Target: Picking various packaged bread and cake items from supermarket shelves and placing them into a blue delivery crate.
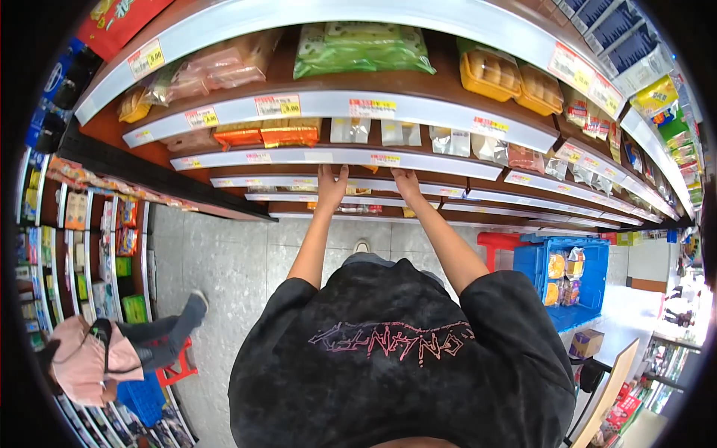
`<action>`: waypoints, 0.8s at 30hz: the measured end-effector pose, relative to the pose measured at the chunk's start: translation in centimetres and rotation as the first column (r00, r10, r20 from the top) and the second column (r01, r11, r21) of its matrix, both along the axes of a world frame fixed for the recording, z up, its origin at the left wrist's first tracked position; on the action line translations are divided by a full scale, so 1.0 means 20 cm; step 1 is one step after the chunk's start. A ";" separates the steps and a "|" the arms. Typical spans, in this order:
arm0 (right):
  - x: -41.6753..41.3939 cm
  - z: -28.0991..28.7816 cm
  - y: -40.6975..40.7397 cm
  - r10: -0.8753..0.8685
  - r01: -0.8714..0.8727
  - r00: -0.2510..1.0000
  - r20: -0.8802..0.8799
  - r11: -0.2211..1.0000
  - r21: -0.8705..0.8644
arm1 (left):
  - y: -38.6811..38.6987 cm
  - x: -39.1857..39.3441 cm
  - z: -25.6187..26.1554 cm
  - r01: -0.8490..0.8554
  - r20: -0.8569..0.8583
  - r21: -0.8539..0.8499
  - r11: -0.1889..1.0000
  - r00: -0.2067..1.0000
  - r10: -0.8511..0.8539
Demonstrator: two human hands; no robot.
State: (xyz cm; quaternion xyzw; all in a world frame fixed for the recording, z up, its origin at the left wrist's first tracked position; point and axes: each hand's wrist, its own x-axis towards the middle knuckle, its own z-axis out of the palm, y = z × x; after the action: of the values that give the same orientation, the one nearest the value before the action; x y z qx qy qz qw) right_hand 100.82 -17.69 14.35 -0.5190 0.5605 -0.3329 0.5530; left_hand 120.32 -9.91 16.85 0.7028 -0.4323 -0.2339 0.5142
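Both of my arms stretch forward to a low level of the brown shelving unit. My left hand (333, 187) is at the strip of a lower shelf, its fingers pointing inward with the thumb apart. My right hand (406, 183) is level with it a short way to the right. The fingertips of both hands meet the white edge strip (313, 157) of the shelf above, and what they touch behind it is hidden. Between the hands, a bit of orange packaging (369, 168) shows under that strip. Orange packs (288, 136) and silver-white pouches (400, 133) sit one level higher.
Higher up lie green bags (364, 50), pink packs (224, 70) and yellow trays of baked goods (490, 75). At right, a blue crate (577, 313) holding packaged food stands by a red stool (496, 243). A person in pink (92, 358) is at the left shelves, beside a blue basket (141, 400).
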 end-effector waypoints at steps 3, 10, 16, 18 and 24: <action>0.07 0.04 -0.10 -0.017 -0.030 0.966 -0.259 0.984 -0.176 | -0.12 0.08 -0.03 0.117 -0.348 -0.028 0.993 0.930 -0.120; 0.12 0.04 -0.17 -0.112 0.027 0.948 -0.299 0.961 -0.274 | -0.34 0.22 -0.10 0.183 -0.089 0.155 0.971 0.981 -0.171; 0.20 0.04 -0.24 -0.162 0.106 0.954 -0.252 0.970 -0.220 | -0.42 0.28 -0.12 0.201 -0.242 0.162 0.966 0.957 -0.159; 0.20 0.05 -0.29 -0.174 0.131 0.960 -0.221 0.972 -0.196 | -0.45 0.29 -0.12 0.217 -0.325 0.165 0.962 0.933 -0.155; 0.17 0.05 -0.38 -0.152 0.137 0.977 -0.151 0.985 -0.104 | -0.47 0.31 -0.10 0.233 -0.590 0.159 0.959 0.802 -0.097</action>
State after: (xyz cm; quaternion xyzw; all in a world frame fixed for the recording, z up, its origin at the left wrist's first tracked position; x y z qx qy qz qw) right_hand 104.13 -25.34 15.34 -0.5269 0.6227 -0.3556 0.4562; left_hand 126.48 -19.25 14.81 0.6117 -0.2872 -0.5265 0.5159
